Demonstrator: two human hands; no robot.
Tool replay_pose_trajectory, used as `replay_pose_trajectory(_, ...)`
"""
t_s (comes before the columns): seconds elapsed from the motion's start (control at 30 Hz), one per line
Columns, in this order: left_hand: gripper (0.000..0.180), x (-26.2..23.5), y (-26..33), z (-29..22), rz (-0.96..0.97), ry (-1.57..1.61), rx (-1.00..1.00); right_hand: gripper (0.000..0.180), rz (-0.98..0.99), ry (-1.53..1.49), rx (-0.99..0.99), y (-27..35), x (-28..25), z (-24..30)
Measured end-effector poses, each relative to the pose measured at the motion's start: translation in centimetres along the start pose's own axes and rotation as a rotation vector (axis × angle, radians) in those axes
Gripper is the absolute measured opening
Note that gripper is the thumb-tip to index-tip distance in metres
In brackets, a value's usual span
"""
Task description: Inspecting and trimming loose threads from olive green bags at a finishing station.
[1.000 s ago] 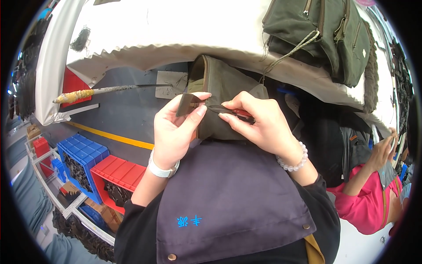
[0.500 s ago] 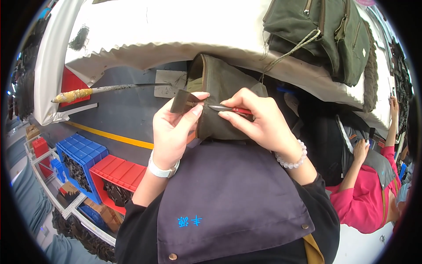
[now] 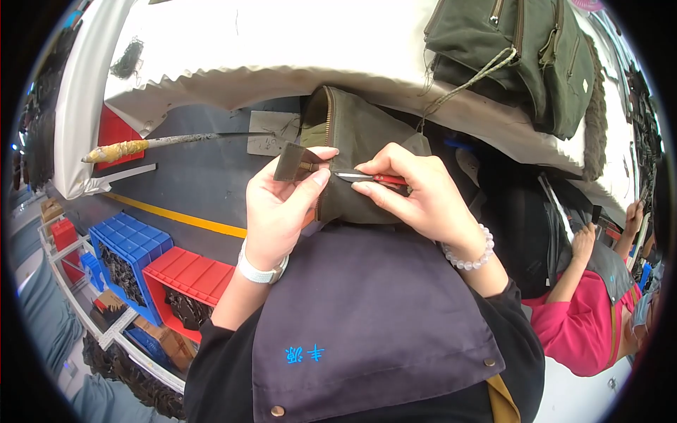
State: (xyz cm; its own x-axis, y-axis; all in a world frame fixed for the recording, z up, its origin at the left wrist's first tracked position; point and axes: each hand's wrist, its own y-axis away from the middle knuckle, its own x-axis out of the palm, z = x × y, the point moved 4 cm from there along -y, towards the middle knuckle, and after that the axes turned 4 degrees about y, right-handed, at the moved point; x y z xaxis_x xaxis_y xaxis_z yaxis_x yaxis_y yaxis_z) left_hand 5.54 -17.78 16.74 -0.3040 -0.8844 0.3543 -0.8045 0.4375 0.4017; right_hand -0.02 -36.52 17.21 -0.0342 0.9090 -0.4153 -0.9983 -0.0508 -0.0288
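A dark green fabric piece (image 3: 367, 127), seemingly a bag part with a brass zipper (image 3: 328, 116) along its edge, spans the gap between the white table and my apron. My left hand (image 3: 275, 211) pinches its zipper end, where a short green tab (image 3: 289, 161) sticks out past the thumb. In my right hand (image 3: 423, 190) are thread snips with red handles (image 3: 390, 180), held between thumb and fingers. Their metal blades (image 3: 349, 175) point left, close to my left thumb and the zipper edge. Exactly what lies at the blade tips is too small to make out.
Green zippered bags (image 3: 522, 70) lie on the white-covered table (image 3: 282, 35). A rod with a yellow wrapped end (image 3: 116, 150) juts out at left. Blue (image 3: 137, 236) and red (image 3: 194, 271) crates hold dark pieces. At right, a person in pink (image 3: 575, 317) works.
Both my hands keep nearly the same place; the snips have shifted slightly. At right, the other person's hands have moved a little.
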Motion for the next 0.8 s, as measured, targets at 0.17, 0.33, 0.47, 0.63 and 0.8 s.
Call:
replay_pose_trajectory(0.17, 0.023, 0.1, 0.1, 0.0, -0.012, 0.021, -0.017, 0.020, 0.009, -0.035, 0.022, 0.1, -0.1, 0.0)
replay_pose_trajectory(0.33, 0.022, 0.2, -0.1, 0.2, -0.013, 0.025, 0.002, 0.020, -0.006, -0.012, 0.002, 0.1, 0.0, 0.0)
replay_pose_trajectory(0.47, 0.021, 0.1, -0.2, 0.2, -0.037, -0.057, 0.012, 0.020, -0.050, 0.081, -0.044, 0.3, 0.3, 0.5)
replay_pose_trajectory(0.63, 0.019, 0.1, -0.1, 0.2, -0.059, -0.005, 0.023, 0.018, -0.111, -0.030, 0.001, 0.4, 0.4, -0.1)
replay_pose_trajectory(0.8, 0.030, -0.3, -0.3, 0.5, -0.006, 0.091, -0.019, 0.025, -0.366, -0.258, 0.101, 0.5, -0.5, -0.9)
